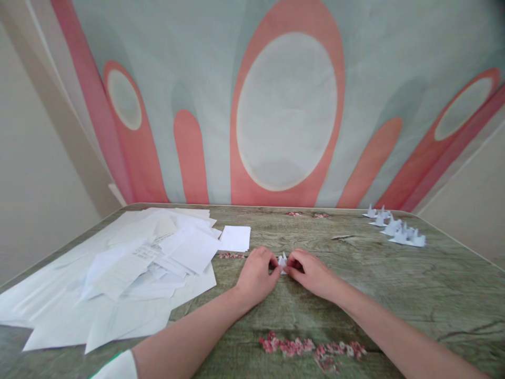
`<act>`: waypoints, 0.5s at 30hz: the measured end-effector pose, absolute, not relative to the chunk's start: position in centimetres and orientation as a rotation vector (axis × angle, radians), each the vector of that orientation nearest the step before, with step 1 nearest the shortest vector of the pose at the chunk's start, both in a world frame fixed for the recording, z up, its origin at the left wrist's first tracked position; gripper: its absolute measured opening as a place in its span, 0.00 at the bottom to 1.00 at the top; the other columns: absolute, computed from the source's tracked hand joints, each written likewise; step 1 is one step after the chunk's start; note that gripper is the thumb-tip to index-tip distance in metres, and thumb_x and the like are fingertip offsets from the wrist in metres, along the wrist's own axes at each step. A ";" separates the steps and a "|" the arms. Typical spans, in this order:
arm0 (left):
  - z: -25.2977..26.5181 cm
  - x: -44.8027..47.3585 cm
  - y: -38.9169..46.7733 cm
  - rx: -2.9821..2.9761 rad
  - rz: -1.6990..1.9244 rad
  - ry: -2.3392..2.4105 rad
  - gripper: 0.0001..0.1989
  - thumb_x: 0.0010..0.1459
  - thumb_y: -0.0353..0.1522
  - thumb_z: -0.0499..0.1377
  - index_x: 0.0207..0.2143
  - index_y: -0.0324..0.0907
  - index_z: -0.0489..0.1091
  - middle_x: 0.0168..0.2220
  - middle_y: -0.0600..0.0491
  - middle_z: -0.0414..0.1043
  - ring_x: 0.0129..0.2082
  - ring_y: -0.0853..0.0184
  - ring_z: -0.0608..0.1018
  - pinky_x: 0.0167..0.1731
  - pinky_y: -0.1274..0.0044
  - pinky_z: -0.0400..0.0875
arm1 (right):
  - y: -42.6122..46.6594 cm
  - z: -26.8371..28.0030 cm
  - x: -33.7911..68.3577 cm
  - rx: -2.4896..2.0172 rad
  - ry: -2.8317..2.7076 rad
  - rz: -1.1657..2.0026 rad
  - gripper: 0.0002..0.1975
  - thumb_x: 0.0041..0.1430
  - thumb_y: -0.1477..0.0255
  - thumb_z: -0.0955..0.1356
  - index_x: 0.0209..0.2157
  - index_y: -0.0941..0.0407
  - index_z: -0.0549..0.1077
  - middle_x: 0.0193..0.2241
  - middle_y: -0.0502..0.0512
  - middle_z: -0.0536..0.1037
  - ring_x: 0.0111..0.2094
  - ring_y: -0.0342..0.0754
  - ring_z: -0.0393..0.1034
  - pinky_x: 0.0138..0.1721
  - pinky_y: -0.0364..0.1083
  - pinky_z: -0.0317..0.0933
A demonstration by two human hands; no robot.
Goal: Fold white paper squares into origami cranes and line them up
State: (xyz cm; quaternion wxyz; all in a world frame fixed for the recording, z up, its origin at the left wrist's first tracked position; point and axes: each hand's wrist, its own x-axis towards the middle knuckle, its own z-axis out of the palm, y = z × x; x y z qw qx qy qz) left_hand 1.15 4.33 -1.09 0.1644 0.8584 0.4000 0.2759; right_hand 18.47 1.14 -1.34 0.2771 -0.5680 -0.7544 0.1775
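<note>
A small white folded paper crane (282, 260) is between my two hands at the middle of the table, with its pointed tips upward. My left hand (258, 273) pinches it from the left with thumb and fingers. From the right, my right hand (310, 268) grips its other side the same way. The fingers cover the crane's sides and part of its base. Just beyond my left hand lies a small stack of white paper squares (235, 238).
A large heap of loose white paper sheets (130, 263) covers the table's left side. Several finished folded paper cranes (394, 227) stand in a row at the far right. The wood-patterned table (379, 279) has printed pink flowers (307, 347). Behind it hangs a patterned backdrop (286, 110).
</note>
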 end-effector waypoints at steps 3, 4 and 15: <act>-1.1 1.1 4.3 2.459 0.785 1.133 0.01 0.52 0.29 0.56 0.28 0.41 0.65 0.31 0.53 0.64 0.35 0.65 0.68 0.38 0.74 0.62 | 1.1 -1.4 18.3 -1.554 -1.998 0.462 0.06 0.54 0.70 0.65 0.26 0.55 0.64 0.25 0.49 0.68 0.28 0.44 0.62 0.29 0.43 0.53; -1.0 1.0 4.2 2.469 0.780 1.135 0.01 0.52 0.29 0.56 0.28 0.41 0.65 0.32 0.53 0.64 0.36 0.65 0.68 0.38 0.73 0.62 | 1.0 -1.4 18.2 -1.569 -1.983 0.456 0.06 0.54 0.70 0.65 0.27 0.55 0.63 0.25 0.49 0.68 0.28 0.44 0.61 0.29 0.43 0.53; -0.3 1.0 3.6 2.536 0.648 1.328 0.06 0.52 0.35 0.58 0.32 0.44 0.65 0.39 0.52 0.63 0.42 0.61 0.65 0.41 0.69 0.58 | 0.9 -0.9 17.9 -1.835 -2.015 0.320 0.07 0.52 0.67 0.66 0.28 0.55 0.64 0.30 0.51 0.70 0.34 0.48 0.62 0.35 0.46 0.48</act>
